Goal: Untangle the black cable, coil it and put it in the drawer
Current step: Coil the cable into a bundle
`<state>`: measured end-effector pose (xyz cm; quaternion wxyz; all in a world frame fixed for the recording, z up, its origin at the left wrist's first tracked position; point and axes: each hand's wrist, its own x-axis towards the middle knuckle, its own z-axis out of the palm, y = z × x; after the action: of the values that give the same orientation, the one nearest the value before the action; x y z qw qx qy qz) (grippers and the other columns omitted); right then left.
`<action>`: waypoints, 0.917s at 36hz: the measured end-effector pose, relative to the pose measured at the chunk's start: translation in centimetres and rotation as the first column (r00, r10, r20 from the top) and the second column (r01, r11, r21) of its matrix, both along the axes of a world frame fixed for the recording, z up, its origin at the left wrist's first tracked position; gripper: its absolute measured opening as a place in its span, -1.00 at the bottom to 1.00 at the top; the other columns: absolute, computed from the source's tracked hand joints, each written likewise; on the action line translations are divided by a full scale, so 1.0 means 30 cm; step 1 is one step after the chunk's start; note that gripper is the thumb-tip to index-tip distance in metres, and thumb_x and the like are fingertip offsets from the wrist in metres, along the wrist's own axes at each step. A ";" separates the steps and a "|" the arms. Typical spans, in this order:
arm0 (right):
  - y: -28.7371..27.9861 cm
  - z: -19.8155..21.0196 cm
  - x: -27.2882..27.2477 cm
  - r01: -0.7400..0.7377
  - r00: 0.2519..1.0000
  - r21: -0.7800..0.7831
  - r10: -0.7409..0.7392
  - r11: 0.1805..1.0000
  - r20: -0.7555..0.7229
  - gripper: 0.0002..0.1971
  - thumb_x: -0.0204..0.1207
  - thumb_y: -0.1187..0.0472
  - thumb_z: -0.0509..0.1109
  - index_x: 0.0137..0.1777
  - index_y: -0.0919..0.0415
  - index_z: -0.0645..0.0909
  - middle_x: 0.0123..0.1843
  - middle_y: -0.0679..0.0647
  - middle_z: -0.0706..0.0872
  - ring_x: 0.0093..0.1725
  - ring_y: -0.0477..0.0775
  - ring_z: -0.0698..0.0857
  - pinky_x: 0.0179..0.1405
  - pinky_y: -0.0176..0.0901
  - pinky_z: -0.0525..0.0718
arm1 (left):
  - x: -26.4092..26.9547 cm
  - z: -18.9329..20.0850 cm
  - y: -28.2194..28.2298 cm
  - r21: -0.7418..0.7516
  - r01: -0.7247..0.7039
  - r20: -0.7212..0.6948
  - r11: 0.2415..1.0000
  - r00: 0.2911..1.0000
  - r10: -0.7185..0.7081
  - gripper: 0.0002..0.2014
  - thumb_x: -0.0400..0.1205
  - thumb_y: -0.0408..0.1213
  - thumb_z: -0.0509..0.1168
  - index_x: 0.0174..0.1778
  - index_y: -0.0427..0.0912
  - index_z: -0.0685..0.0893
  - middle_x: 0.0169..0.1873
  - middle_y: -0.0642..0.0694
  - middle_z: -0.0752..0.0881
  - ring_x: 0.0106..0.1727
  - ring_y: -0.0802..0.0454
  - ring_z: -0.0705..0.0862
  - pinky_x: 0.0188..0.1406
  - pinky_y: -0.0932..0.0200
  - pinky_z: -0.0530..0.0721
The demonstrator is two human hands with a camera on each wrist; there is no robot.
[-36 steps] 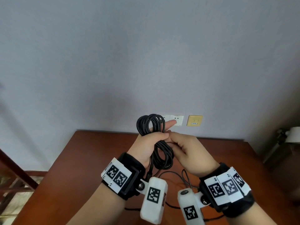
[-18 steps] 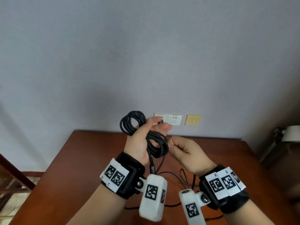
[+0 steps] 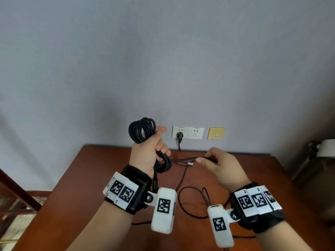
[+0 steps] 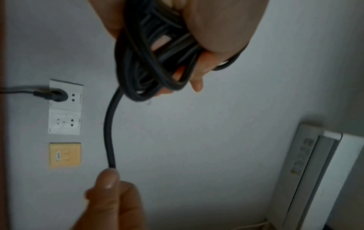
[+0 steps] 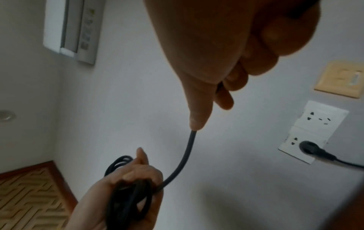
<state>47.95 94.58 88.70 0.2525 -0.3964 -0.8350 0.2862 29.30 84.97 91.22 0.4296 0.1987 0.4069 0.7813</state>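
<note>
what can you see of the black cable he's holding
The black cable is round, matte and rubbery-looking. Most of it is wound into a bundle of loops gripped in the left hand above the wooden table. One free strand runs sideways to the right hand, which pinches it; a small silver connector shows nearby.

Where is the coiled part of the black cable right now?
In the head view the black cable coil is gripped in the left hand, raised above the wooden table, left of the white wall sockets.

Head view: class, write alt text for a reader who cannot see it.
A left hand holds a coiled black cable above a wooden table, while the right hand pinches its loose end, pulled sideways. Wall sockets sit behind.
</note>
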 end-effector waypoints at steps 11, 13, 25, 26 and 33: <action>-0.032 0.107 -0.012 -0.466 0.881 0.295 0.467 0.834 0.071 -0.75 0.65 0.00 0.15 0.13 -0.09 0.66 -0.12 -0.05 0.55 -0.19 -0.04 0.61 -0.18 -0.01 0.64 | 0.020 -0.001 -0.016 -0.226 0.087 -0.280 0.970 0.948 -0.150 -0.84 0.69 -0.44 0.21 -0.06 -0.27 0.71 -0.39 -0.11 0.79 -0.49 -0.02 0.63 -0.41 0.15 0.62; -0.040 0.116 -0.026 -0.452 0.884 0.328 0.465 0.829 0.043 -0.73 0.64 -0.02 0.18 0.16 -0.10 0.69 -0.17 -0.10 0.53 -0.22 -0.12 0.59 -0.23 -0.14 0.63 | 0.037 -0.001 -0.022 -0.255 0.143 -0.290 0.956 0.932 -0.217 -0.84 0.68 -0.44 0.23 -0.07 -0.23 0.74 -0.26 -0.20 0.83 -0.33 -0.09 0.78 -0.31 0.09 0.73; -0.064 0.102 -0.064 -0.131 0.982 0.272 0.162 0.953 -0.094 -0.50 0.21 -0.31 0.45 -0.05 -0.01 0.40 -0.50 -0.12 0.40 -0.50 -0.11 0.37 -0.49 -0.20 0.37 | 0.090 -0.042 -0.038 -0.214 0.444 -0.500 0.870 0.716 -0.488 -0.46 0.44 0.30 0.37 -0.11 -0.17 0.83 -0.55 0.03 0.55 -0.39 -0.01 0.68 -0.22 0.10 0.70; -0.061 0.101 -0.061 -0.133 0.984 0.259 0.160 0.957 -0.084 -0.50 0.21 -0.28 0.48 -0.05 0.01 0.41 -0.49 -0.12 0.41 -0.50 -0.13 0.36 -0.49 -0.17 0.38 | 0.088 -0.041 -0.038 -0.233 0.436 -0.542 0.869 0.684 -0.489 -0.52 0.43 0.19 0.42 -0.07 -0.20 0.84 -0.55 0.04 0.57 -0.38 0.00 0.67 -0.20 0.14 0.67; -0.062 0.079 -0.042 -0.227 0.912 -0.017 0.207 0.974 -0.354 -0.79 0.52 0.02 0.45 -0.11 0.13 0.53 -0.48 0.06 0.56 -0.49 -0.05 0.51 -0.43 -0.28 0.48 | 0.073 -0.026 -0.024 -0.205 0.230 -0.451 0.951 0.840 -0.300 -0.98 0.45 -0.31 0.45 -0.28 -0.13 0.78 -0.61 -0.07 0.57 -0.48 -0.01 0.62 -0.14 -0.07 0.68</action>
<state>46.70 92.73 91.06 0.3519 -0.2512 -0.8070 0.4023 31.49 84.24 90.43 0.4334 0.4080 0.5232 0.6098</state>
